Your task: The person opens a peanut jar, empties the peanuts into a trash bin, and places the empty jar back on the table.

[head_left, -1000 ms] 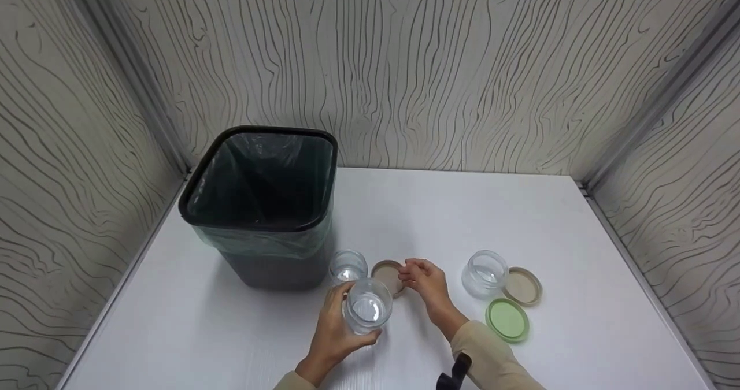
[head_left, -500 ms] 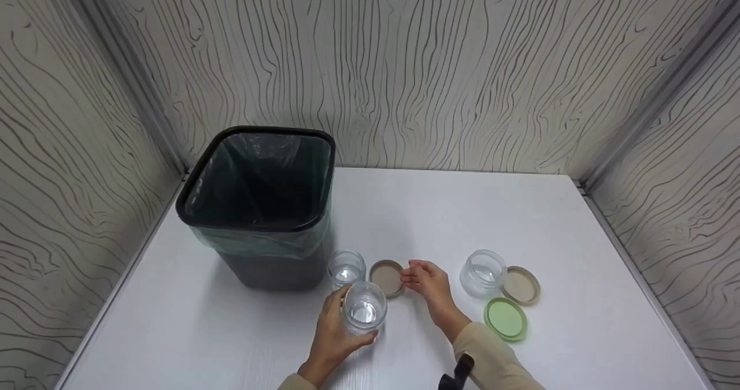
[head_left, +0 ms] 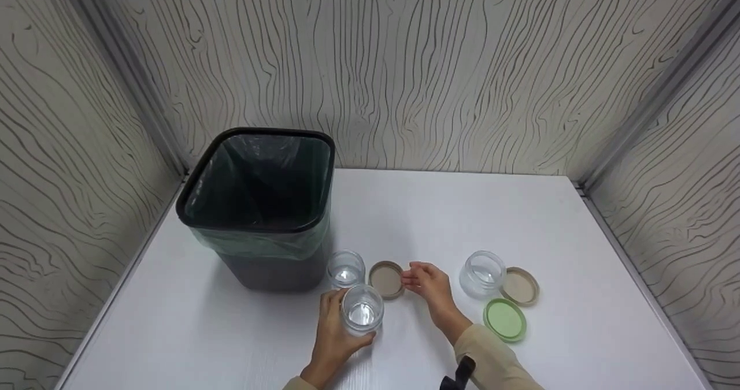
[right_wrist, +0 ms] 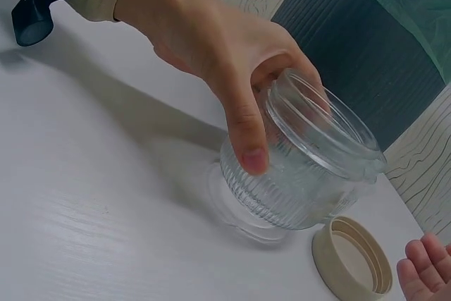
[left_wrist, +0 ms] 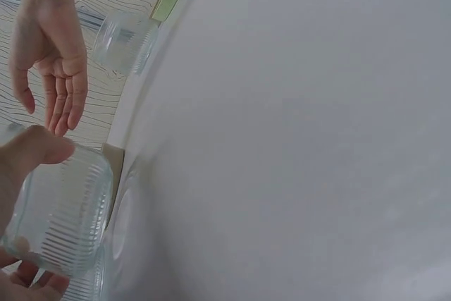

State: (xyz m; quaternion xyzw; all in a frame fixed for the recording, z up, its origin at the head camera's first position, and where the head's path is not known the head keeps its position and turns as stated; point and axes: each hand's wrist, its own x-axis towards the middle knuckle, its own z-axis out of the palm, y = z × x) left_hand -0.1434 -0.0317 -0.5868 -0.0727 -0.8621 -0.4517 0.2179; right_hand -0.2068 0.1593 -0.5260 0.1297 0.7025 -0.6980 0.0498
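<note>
My left hand (head_left: 337,333) grips a clear glass jar (head_left: 362,309) round its side, thumb and fingers on opposite sides. The jar has no lid and ribbed walls; it is low over the table, and I cannot tell whether its base touches. Just behind it stands a second clear glass jar (head_left: 346,267), open on top. To the right of that jar lies a beige lid (head_left: 386,279), inner side up. Beside this lid hovers my right hand (head_left: 430,290), holding nothing. In the left wrist view the right hand (left_wrist: 56,61) hangs with loosely extended fingers.
A dark bin (head_left: 283,271) with a green liner stands at the back left. Toward the right are a third glass jar (head_left: 483,274), another beige lid (head_left: 520,286) and a green lid (head_left: 504,319). Patterned walls enclose the white table (head_left: 451,211).
The left hand has brought the jar slightly left and nearer the person, so more of the beige lid shows. The right hand has hardly moved.
</note>
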